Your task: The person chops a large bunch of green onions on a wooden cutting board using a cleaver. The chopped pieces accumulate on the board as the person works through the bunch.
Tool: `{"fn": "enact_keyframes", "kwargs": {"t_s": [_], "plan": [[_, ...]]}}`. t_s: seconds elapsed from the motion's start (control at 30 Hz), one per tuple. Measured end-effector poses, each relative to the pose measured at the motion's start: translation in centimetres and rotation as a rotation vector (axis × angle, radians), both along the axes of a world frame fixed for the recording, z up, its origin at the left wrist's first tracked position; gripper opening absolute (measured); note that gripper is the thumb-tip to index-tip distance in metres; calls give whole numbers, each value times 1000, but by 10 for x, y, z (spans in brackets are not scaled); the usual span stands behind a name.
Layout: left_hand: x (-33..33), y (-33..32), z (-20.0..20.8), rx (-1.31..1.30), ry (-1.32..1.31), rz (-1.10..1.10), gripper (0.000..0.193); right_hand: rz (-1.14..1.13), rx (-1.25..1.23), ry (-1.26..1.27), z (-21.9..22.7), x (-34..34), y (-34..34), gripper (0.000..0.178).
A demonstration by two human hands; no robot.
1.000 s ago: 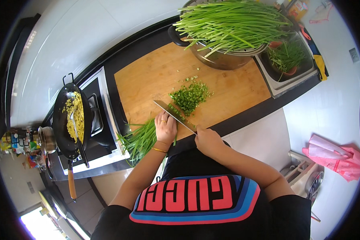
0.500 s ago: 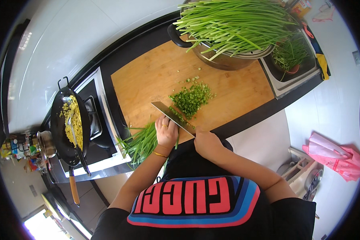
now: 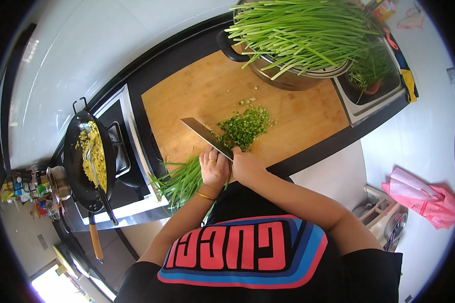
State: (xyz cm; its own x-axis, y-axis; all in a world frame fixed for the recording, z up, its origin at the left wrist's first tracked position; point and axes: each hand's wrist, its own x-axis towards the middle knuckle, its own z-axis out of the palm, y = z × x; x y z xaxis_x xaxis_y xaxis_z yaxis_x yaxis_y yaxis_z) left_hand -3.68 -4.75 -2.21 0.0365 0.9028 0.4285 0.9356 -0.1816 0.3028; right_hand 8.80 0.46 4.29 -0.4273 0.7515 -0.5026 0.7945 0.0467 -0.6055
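My right hand (image 3: 247,166) is closed around the handle of a cleaver (image 3: 203,134), whose wide blade angles up and left over the wooden cutting board (image 3: 187,96). Right against the blade, my left hand (image 3: 213,166) presses down with bent fingers on a bundle of garlic chives (image 3: 181,183). The long green leaves trail off the board's near left edge. On the blade's other side lies a heap of finely chopped chives (image 3: 245,127), with a few loose bits beyond it.
A large steel pot (image 3: 288,81) topped with whole chives (image 3: 298,38) stands at the board's far right, beside a sink (image 3: 353,108) holding more greens. On the stove at left, a black wok (image 3: 76,174) contains scrambled egg (image 3: 98,161) and a spatula (image 3: 102,197).
The cleaver and my right hand have shifted left and slightly away from me, nearer my left hand. My left hand has moved only a little, still on the chives.
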Motion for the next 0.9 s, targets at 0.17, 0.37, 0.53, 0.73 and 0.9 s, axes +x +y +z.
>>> {"fn": "enact_keyframes", "kwargs": {"t_s": [0.17,0.37,0.53,0.73,0.9], "plan": [[3,5,9,90,-5,14,16,-13,66,35,-2,2,-1,17],[3,7,28,-30,77,23,12,-16,57,61,-11,3,4,20],[-4,1,29,-122,155,5,19,-28,181,131,-23,4,1,19],[-13,-15,41,-117,9,-52,48,9,219,114,-23,8,4,23],[-13,-30,45,-215,50,53,66,15,231,102,-23,7,3,24]]}}
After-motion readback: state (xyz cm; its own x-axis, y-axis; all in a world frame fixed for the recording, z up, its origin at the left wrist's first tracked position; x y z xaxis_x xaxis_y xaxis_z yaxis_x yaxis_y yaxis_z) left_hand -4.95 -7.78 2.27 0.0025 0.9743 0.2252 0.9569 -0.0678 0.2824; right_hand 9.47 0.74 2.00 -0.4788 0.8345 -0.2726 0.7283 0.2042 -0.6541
